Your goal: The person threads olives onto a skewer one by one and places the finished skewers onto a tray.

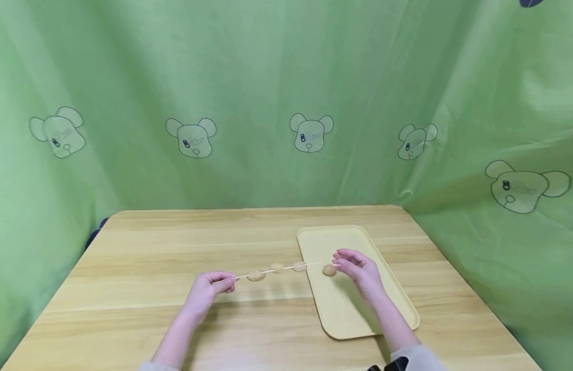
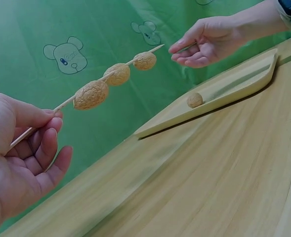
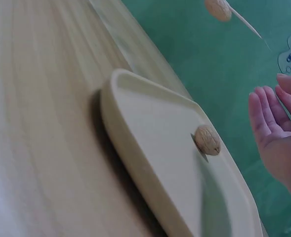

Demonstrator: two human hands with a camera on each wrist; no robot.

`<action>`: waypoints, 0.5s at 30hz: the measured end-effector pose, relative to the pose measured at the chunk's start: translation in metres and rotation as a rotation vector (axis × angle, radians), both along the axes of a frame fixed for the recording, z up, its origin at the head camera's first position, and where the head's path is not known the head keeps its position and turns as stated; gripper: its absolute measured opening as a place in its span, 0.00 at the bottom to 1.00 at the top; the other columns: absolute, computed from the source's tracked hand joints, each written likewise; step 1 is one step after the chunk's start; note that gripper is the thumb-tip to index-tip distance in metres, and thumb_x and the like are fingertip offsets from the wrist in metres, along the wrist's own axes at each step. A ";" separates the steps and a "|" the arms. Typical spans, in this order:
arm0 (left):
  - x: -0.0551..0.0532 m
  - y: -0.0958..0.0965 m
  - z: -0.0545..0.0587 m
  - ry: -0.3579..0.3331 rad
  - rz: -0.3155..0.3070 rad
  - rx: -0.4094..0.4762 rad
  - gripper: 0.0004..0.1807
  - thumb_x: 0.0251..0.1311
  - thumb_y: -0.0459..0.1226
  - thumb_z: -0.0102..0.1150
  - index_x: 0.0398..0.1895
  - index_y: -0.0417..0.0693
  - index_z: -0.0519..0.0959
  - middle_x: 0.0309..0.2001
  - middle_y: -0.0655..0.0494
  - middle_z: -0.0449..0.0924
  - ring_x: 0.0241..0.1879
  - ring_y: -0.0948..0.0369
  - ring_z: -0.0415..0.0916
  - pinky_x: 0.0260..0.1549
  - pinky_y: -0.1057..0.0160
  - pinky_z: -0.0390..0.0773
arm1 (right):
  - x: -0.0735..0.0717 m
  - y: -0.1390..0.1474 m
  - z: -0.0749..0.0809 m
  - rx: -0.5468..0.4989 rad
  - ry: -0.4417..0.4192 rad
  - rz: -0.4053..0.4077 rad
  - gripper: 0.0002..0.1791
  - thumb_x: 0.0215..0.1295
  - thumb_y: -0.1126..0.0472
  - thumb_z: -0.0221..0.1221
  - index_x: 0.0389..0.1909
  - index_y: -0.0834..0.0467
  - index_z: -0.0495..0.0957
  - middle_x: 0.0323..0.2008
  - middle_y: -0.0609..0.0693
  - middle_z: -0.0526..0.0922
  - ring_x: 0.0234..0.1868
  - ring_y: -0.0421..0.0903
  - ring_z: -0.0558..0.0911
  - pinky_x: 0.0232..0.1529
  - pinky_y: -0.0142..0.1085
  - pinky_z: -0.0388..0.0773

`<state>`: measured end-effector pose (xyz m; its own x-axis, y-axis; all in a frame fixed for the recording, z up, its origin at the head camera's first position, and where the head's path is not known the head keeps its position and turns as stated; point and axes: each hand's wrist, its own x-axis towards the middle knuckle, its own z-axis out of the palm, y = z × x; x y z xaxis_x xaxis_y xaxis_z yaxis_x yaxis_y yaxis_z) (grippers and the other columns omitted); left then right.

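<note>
Skewer (image 2: pixel 64 103) with three walnuts (image 2: pixel 117 74) in the left hand (image 1: pixel 207 289), above the table (image 1: pixel 175 242).
Left fingers pinch its near end; the tip slants right toward the right hand (image 1: pixel 361 274), whose loosely bent fingers hold nothing visible above the tray (image 1: pixel 337 304). A single walnut (image 3: pixel 208 140) lies on the tray, apart from that hand.

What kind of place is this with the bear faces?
Probably a curtained-off workspace: a green curtain with cartoon bear heads hangs behind and beside a wood-grain table, where a pale yellow tray lies.
</note>
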<state>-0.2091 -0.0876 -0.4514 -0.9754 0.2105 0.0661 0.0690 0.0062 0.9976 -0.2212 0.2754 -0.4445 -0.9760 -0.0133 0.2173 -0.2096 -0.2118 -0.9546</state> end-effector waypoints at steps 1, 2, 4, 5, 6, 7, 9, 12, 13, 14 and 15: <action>0.000 0.000 0.000 -0.001 0.001 -0.005 0.13 0.56 0.29 0.57 0.39 0.23 0.77 0.28 0.47 0.80 0.28 0.63 0.75 0.38 0.64 0.76 | -0.002 0.003 0.001 0.031 -0.012 -0.024 0.17 0.60 0.75 0.54 0.50 0.77 0.69 0.37 0.49 0.82 0.39 0.42 0.82 0.43 0.34 0.78; 0.000 0.000 0.000 -0.003 0.005 -0.006 0.13 0.56 0.29 0.57 0.39 0.23 0.77 0.28 0.47 0.80 0.29 0.63 0.75 0.38 0.65 0.76 | -0.005 0.005 0.001 0.065 -0.023 -0.047 0.18 0.60 0.74 0.55 0.50 0.78 0.67 0.37 0.49 0.82 0.40 0.41 0.81 0.43 0.34 0.78; -0.001 -0.001 0.000 -0.008 0.015 -0.013 0.12 0.56 0.29 0.57 0.39 0.24 0.77 0.27 0.48 0.80 0.29 0.63 0.75 0.38 0.65 0.76 | -0.009 0.010 0.002 0.128 -0.053 -0.078 0.21 0.60 0.73 0.56 0.52 0.79 0.65 0.39 0.51 0.82 0.41 0.40 0.81 0.44 0.34 0.78; -0.001 -0.001 0.000 -0.012 0.022 -0.013 0.12 0.56 0.28 0.57 0.39 0.24 0.77 0.27 0.48 0.80 0.29 0.63 0.75 0.38 0.65 0.76 | -0.012 0.012 0.002 0.158 -0.070 -0.083 0.22 0.61 0.72 0.56 0.53 0.79 0.64 0.41 0.53 0.82 0.42 0.40 0.81 0.45 0.34 0.77; -0.001 -0.002 0.000 -0.013 0.027 -0.014 0.12 0.56 0.28 0.57 0.39 0.24 0.77 0.27 0.48 0.80 0.29 0.63 0.75 0.38 0.65 0.76 | -0.014 0.014 0.001 0.187 -0.087 -0.087 0.23 0.61 0.71 0.56 0.54 0.79 0.64 0.43 0.55 0.81 0.42 0.40 0.80 0.46 0.35 0.77; -0.001 -0.002 0.000 -0.015 0.032 -0.015 0.12 0.55 0.28 0.58 0.38 0.24 0.77 0.27 0.49 0.80 0.29 0.63 0.75 0.38 0.65 0.76 | -0.016 0.016 0.000 0.217 -0.101 -0.085 0.24 0.61 0.70 0.56 0.55 0.79 0.63 0.45 0.58 0.80 0.43 0.40 0.80 0.48 0.36 0.76; -0.001 -0.003 -0.001 -0.013 0.034 -0.015 0.12 0.55 0.28 0.58 0.38 0.24 0.77 0.27 0.48 0.80 0.28 0.63 0.75 0.37 0.65 0.76 | -0.019 0.019 -0.002 0.271 -0.133 -0.073 0.24 0.62 0.69 0.55 0.56 0.77 0.63 0.49 0.64 0.77 0.45 0.43 0.80 0.50 0.39 0.75; 0.000 -0.004 -0.001 -0.013 0.030 -0.011 0.13 0.56 0.28 0.57 0.39 0.23 0.77 0.28 0.47 0.80 0.28 0.63 0.75 0.38 0.65 0.76 | -0.024 0.023 -0.007 0.348 -0.179 -0.046 0.25 0.62 0.67 0.56 0.57 0.75 0.64 0.53 0.69 0.73 0.49 0.49 0.78 0.51 0.43 0.74; 0.000 -0.005 0.000 -0.016 0.030 -0.008 0.13 0.56 0.28 0.57 0.39 0.23 0.77 0.28 0.47 0.80 0.28 0.63 0.75 0.37 0.65 0.76 | -0.025 0.024 -0.009 0.378 -0.192 -0.033 0.25 0.63 0.66 0.56 0.58 0.75 0.64 0.54 0.69 0.72 0.50 0.51 0.77 0.51 0.44 0.74; 0.000 -0.005 0.000 -0.018 0.031 -0.005 0.13 0.56 0.28 0.57 0.39 0.23 0.77 0.27 0.47 0.80 0.28 0.63 0.75 0.37 0.65 0.76 | -0.026 0.025 -0.010 0.400 -0.208 -0.029 0.26 0.63 0.65 0.57 0.58 0.74 0.64 0.54 0.69 0.72 0.50 0.52 0.77 0.51 0.44 0.74; 0.000 -0.005 0.000 -0.020 0.032 -0.002 0.13 0.56 0.28 0.57 0.39 0.23 0.77 0.27 0.48 0.80 0.28 0.63 0.75 0.37 0.65 0.76 | -0.027 0.026 -0.012 0.421 -0.225 -0.024 0.26 0.63 0.64 0.57 0.58 0.73 0.65 0.54 0.68 0.72 0.50 0.53 0.76 0.50 0.44 0.74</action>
